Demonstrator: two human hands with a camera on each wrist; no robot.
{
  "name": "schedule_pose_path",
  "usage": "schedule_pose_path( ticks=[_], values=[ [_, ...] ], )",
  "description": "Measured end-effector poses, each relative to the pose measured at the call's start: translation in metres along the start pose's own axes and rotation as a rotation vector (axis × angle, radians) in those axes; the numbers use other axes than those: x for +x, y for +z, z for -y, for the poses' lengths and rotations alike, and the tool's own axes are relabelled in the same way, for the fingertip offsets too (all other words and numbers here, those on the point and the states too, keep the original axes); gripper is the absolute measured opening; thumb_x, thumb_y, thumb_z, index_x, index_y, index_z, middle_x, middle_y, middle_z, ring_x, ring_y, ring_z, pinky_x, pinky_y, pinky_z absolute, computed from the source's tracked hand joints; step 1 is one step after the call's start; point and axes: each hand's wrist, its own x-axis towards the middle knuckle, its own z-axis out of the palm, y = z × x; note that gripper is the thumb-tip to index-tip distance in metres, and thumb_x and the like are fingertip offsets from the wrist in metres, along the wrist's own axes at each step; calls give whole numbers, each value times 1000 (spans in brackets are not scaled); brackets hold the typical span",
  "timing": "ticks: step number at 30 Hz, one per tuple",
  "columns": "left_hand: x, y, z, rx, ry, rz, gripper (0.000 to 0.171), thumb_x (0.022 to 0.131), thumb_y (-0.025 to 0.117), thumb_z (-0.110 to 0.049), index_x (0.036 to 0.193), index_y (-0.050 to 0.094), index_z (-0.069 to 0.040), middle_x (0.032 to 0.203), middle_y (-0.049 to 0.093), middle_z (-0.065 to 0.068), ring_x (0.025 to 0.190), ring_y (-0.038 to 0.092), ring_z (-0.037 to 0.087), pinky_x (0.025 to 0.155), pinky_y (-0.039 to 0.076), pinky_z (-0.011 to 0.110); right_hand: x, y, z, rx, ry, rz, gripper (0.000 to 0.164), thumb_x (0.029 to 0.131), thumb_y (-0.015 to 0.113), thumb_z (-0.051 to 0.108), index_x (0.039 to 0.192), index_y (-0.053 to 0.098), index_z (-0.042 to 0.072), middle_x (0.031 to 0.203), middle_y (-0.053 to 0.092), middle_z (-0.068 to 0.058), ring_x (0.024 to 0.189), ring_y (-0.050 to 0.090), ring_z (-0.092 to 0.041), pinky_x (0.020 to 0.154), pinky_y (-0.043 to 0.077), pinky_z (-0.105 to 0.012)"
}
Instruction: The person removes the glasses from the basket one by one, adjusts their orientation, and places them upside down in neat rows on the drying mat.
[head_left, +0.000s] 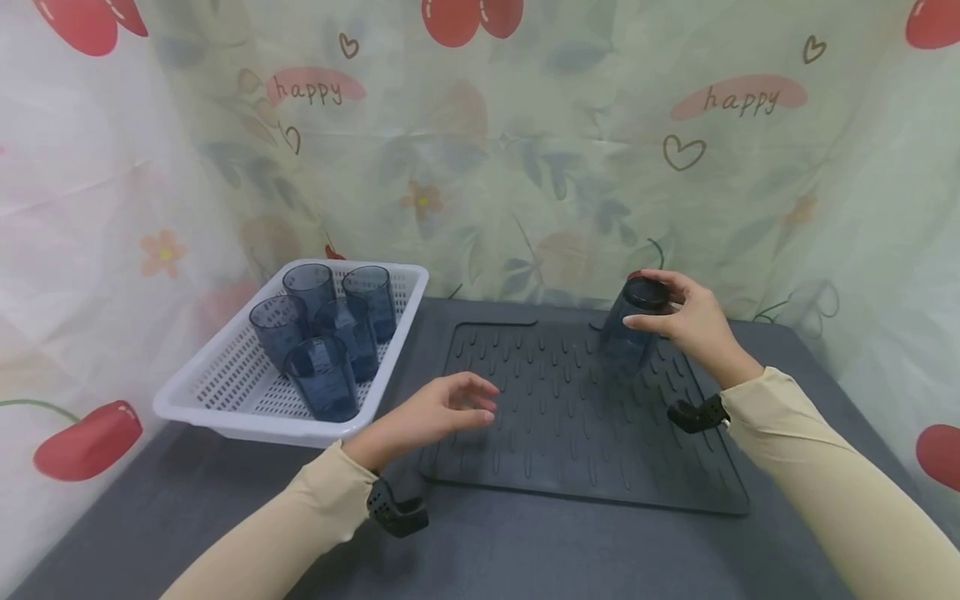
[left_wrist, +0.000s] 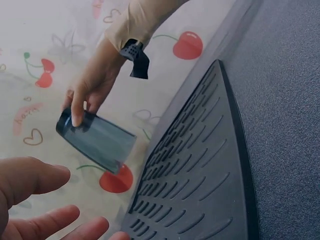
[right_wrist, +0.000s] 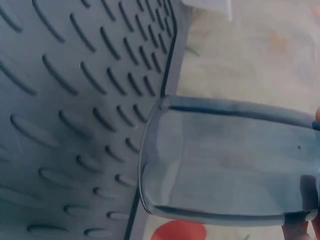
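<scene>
My right hand [head_left: 693,321] grips a blue-tinted drinking glass [head_left: 628,337] near its thick base. The glass is upside down, its rim facing the black ridged drying mat [head_left: 540,417]. In the left wrist view a gap shows between the glass [left_wrist: 100,140] and the mat [left_wrist: 195,165]. The right wrist view shows the clear wall of the glass [right_wrist: 235,160] with fingertips at its base end. My left hand [head_left: 442,408] hovers over the mat's left side, fingers loosely bent and apart, holding nothing.
A white perforated plastic basket [head_left: 191,408] stands left of the mat with several blue glasses [head_left: 322,379] upright inside. Both rest on a dark grey table [head_left: 510,550]. A patterned curtain [head_left: 480,167] hangs close behind and at both sides.
</scene>
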Motion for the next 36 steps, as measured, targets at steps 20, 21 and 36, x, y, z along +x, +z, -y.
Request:
schedule_pose_path(
  ticks=[20,21,36],
  values=[
    [1,0,1,15,-2,-10,37,95,62,-21,129,55,-9,123,62,16,110,61,23,90,51,39,23,-1,-42,-108,32,-201,77,83,77,22,148,37,8,141,46,-24,121,50,-41,95,45,-55],
    [1,0,2,15,-1,-9,37,95,62,-21,129,55,-9,123,62,17,110,62,23,90,51,39,23,-1,-44,-106,35,-205,77,83,76,21,148,37,8,141,45,-24,122,49,-42,95,45,-56],
    [1,-3,4,15,-8,-6,37,96,61,-24,130,54,-10,124,61,14,112,61,24,92,51,43,22,2,-65,-127,97,-241,78,84,75,22,150,34,10,143,43,-27,122,48,-43,95,44,-57]
  ],
)
